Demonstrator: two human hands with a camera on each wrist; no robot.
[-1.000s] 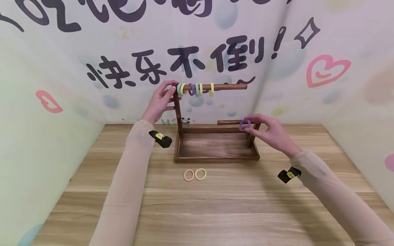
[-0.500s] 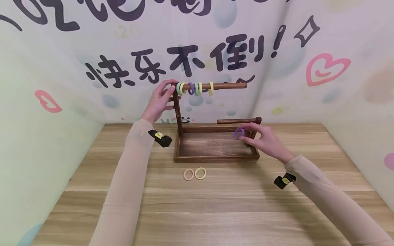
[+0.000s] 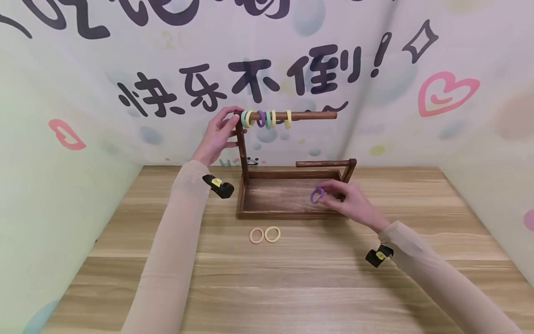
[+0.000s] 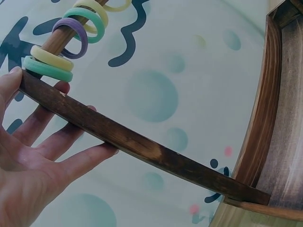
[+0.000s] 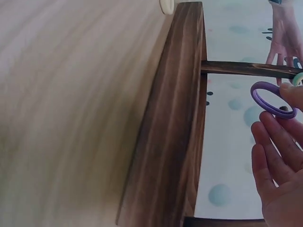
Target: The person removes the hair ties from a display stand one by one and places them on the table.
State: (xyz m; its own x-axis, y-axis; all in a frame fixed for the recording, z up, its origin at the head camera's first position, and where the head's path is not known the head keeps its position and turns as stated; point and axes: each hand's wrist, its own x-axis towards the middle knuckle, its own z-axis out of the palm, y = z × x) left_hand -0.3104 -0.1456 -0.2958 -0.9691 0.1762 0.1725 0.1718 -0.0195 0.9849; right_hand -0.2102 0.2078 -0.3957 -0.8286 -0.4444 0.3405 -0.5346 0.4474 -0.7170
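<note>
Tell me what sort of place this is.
Probably a small indoor booth or tabletop work corner; I can't be sure. A lettered pale backdrop rises behind a wood-grain table, on which stands a wooden rack with coloured rings.

From above, the right hand (image 3: 352,204) seems to hide the short post (image 3: 348,171) at its foot.

Nine rings in all: four yellow rings (image 3: 288,123), two green rings (image 3: 269,121), two purple rings (image 4: 84,40) and one pink ring (image 3: 251,236). Six hang on the upper rod (image 3: 313,115), two lie on the surface (image 3: 250,278), and one is in the right hand (image 3: 350,200). The one stand (image 3: 242,155) has two rods, two posts (image 3: 347,172) and one tray (image 3: 288,215). Two hands show, two sleeves (image 3: 167,241).
</note>
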